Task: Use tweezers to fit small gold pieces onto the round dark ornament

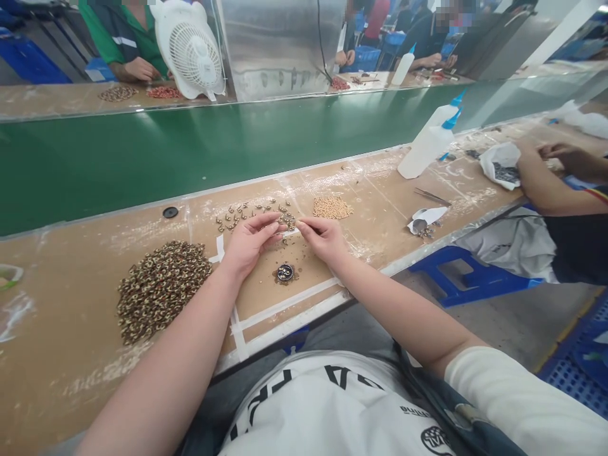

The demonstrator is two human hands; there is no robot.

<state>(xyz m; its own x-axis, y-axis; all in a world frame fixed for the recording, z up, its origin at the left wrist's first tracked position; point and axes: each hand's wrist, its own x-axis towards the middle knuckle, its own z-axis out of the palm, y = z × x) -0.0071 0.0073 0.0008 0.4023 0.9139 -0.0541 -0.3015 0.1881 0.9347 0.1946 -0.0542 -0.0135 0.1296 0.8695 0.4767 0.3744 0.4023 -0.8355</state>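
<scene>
My left hand (249,240) and my right hand (323,237) meet over the brown worktop (71,329), fingertips almost touching. Both pinch something tiny that I cannot make out. Just beyond the fingertips lie several small brown parts set out in rows (247,214). A small round dark dish (285,273) sits between my wrists. A big heap of brown ring-shaped parts (159,288) lies left of my left forearm. A small pile of tan beads (332,208) lies beyond my right hand.
A green conveyor belt (190,152) runs behind the worktop. Two white squeeze bottles with blue tips (427,142) stand at the right, with tweezers (432,197) and a paper scrap nearby. A co-worker's arms (546,180) rest at the far right. A white fan (190,50) stands across the belt.
</scene>
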